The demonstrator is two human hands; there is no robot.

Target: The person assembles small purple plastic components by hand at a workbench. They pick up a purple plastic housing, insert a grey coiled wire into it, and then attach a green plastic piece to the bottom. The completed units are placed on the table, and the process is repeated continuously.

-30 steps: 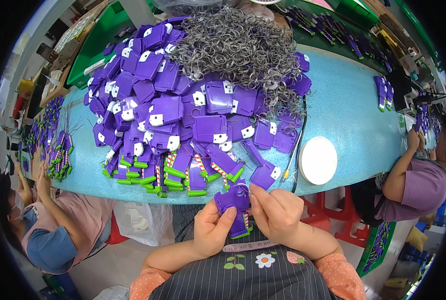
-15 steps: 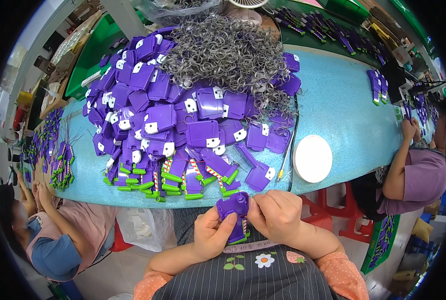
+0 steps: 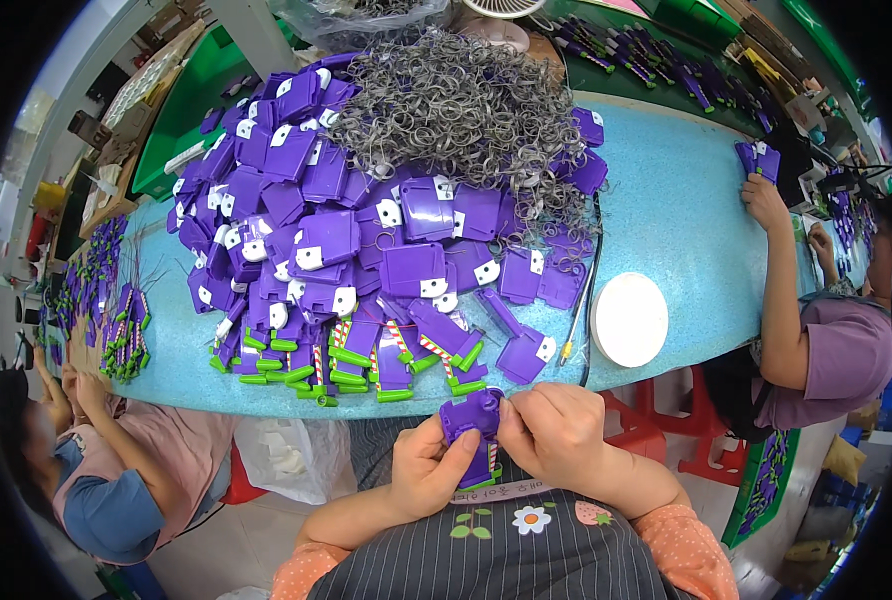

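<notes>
Just in front of the table edge, my left hand (image 3: pixel 429 463) grips a purple plastic part (image 3: pixel 471 415) with green ends and a red-and-white striped strip, thumb across its face. My right hand (image 3: pixel 553 430) is closed at the part's upper right corner, fingertips pinched against the round boss there. Whatever small thing those fingertips may hold is hidden. Beyond my hands lies a big heap of purple plastic parts (image 3: pixel 328 240) with white corner pieces. Along its near side are several assembled pieces with green tips (image 3: pixel 394 396). Curled grey metal springs (image 3: pixel 456 110) are piled behind.
A round white disc (image 3: pixel 629 320) lies on the blue table (image 3: pixel 681 210) to the right, beside a black cable (image 3: pixel 591 300). Co-workers sit at the left (image 3: pixel 131 470) and right (image 3: pixel 826 345). A white plastic bag (image 3: pixel 291 455) and red stools (image 3: pixel 701 420) are below the table edge.
My hands keep nearly the same hold on the purple part. At the right, the co-worker's arm has reached forward to the purple pieces on the table.
</notes>
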